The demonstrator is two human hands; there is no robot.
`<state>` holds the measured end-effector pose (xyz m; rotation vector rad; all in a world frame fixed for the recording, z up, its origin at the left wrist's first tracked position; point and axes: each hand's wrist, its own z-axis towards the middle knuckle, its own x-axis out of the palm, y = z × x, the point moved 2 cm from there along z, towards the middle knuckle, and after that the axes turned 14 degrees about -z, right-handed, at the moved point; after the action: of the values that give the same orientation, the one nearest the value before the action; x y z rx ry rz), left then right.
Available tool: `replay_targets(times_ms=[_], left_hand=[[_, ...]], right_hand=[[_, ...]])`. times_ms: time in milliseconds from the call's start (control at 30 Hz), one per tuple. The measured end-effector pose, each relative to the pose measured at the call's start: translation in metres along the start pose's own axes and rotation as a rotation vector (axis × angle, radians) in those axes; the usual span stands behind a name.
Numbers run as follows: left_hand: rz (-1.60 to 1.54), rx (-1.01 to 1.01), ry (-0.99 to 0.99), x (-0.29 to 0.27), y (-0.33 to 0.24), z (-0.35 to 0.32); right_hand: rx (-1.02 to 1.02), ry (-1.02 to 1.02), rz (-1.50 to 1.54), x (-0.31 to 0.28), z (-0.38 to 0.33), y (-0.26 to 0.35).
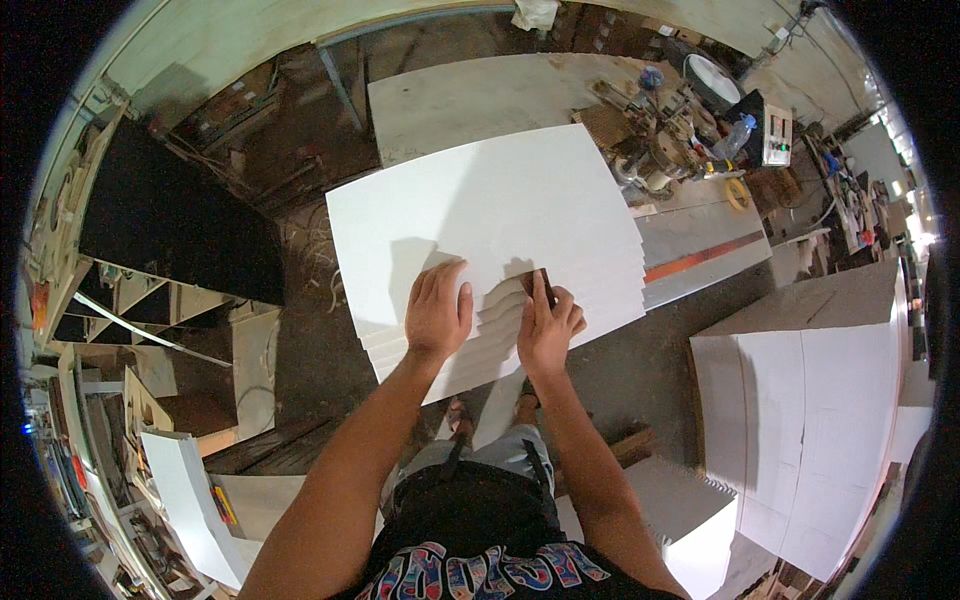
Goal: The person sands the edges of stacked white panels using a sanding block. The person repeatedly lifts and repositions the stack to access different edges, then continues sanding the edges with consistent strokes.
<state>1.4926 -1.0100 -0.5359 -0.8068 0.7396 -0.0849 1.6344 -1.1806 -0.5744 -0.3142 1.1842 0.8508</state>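
A fanned stack of large white sheets or boards (500, 200) lies in front of me, their near edges stepped one below another. My left hand (438, 310) rests flat on the stack, fingers stretched out and close together, thumb apart. To its right, my right hand (547, 330) is closed round a small dark brown block (537, 286), index finger laid along its top. The block is at the surface of the sheets; its underside is hidden, so I cannot tell how firmly it touches.
Behind the stack stands a pale worktable (450, 105), with a machine (665, 155), a plastic bottle (735, 138) and a yellow tape roll (737, 194) at its right. White panels (800, 400) stand at right. A black-topped wooden unit (170, 210) is at left.
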Motion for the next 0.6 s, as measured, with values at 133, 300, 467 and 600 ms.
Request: replay_targets(times_ms=[133,300,467,600], left_hand=[[0.007,-0.015,0.01,0.0,-0.001,0.002],[0.027,-0.014,0.022,0.0,0.0,0.001],[0.051,0.007,0.02,0.001,-0.001,0.001],[0.025,-0.03,0.025,0.0,-0.003,0.002]], right_hand=[[-0.124,0.104,0.017,0.007,-0.035,0.019],[-0.226,0.131,0.079,-0.006,-0.057,0.009],[0.006,0.007,0.008,0.005,-0.009,-0.008],[-0.118,0.136,0.061,0.006,-0.03,0.021]])
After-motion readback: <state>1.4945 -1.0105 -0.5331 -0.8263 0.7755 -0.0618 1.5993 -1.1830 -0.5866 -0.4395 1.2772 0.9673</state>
